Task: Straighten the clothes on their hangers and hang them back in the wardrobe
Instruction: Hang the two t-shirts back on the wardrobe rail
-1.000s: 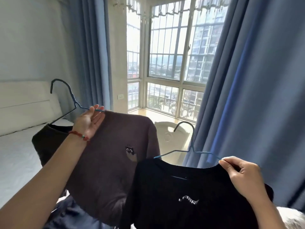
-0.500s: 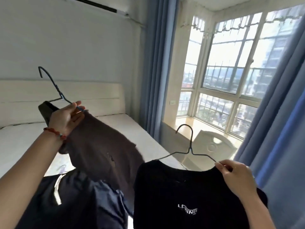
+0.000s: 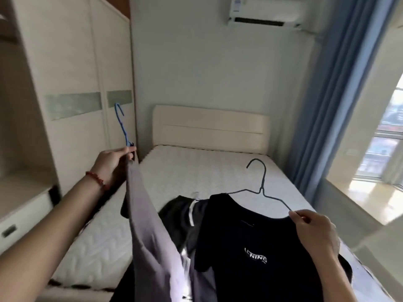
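My left hand (image 3: 113, 165) grips a blue wire hanger (image 3: 122, 125) at its shoulder; a grey-brown shirt (image 3: 148, 232) hangs from it edge-on, in front of the wardrobe. My right hand (image 3: 314, 232) pinches the right shoulder of a dark wire hanger (image 3: 259, 186) carrying a black T-shirt (image 3: 250, 247) with white lettering. The white wardrobe (image 3: 72, 83) stands at the left, its sliding doors showing, with an open section (image 3: 13, 127) at the far left edge.
A bed with a bare white mattress (image 3: 196, 171) and cream headboard (image 3: 209, 129) fills the middle. More dark clothes (image 3: 185, 212) lie on it. Blue curtain (image 3: 331, 105) and window (image 3: 383, 136) on the right, air conditioner (image 3: 266, 14) above.
The view has swung left from the window to the bed and wardrobe. Both hands kept hold of their hangers; the grey-brown shirt now hangs edge-on near the wardrobe.
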`<action>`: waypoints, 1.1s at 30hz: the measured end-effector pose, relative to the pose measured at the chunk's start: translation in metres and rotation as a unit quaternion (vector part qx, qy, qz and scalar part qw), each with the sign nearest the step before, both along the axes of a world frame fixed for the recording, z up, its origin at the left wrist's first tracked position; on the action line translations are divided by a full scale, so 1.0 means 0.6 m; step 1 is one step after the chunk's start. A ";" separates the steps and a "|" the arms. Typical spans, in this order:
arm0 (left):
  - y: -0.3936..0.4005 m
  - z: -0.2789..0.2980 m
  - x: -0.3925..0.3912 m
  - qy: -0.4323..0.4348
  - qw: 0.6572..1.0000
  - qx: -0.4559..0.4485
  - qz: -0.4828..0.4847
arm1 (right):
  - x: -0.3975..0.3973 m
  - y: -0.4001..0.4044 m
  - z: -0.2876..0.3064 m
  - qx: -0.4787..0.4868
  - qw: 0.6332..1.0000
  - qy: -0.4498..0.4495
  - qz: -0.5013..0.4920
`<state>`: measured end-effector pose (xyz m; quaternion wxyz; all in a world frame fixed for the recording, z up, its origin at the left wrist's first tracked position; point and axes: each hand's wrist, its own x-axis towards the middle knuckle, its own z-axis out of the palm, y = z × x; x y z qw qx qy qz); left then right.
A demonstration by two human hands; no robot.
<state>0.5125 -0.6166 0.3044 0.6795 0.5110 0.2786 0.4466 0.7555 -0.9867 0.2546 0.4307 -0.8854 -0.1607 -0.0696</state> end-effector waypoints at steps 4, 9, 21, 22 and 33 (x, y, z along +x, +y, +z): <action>0.038 -0.032 -0.137 0.053 0.998 -0.001 0.046 | -0.073 0.096 0.006 0.045 0.996 0.042 0.060; 0.092 -0.086 -0.325 0.091 0.991 -0.026 0.090 | -0.185 0.232 -0.014 0.115 0.974 0.139 0.139; 0.190 -0.150 -0.603 0.110 0.978 -0.100 0.145 | -0.464 0.534 -0.063 0.162 0.862 0.378 0.297; 0.200 -0.153 -0.618 0.112 0.977 -0.100 0.149 | -0.480 0.557 -0.061 0.158 0.862 0.370 0.308; 0.370 -0.152 -0.715 0.120 0.953 -0.097 0.261 | -0.556 0.838 -0.032 0.161 0.843 0.287 0.425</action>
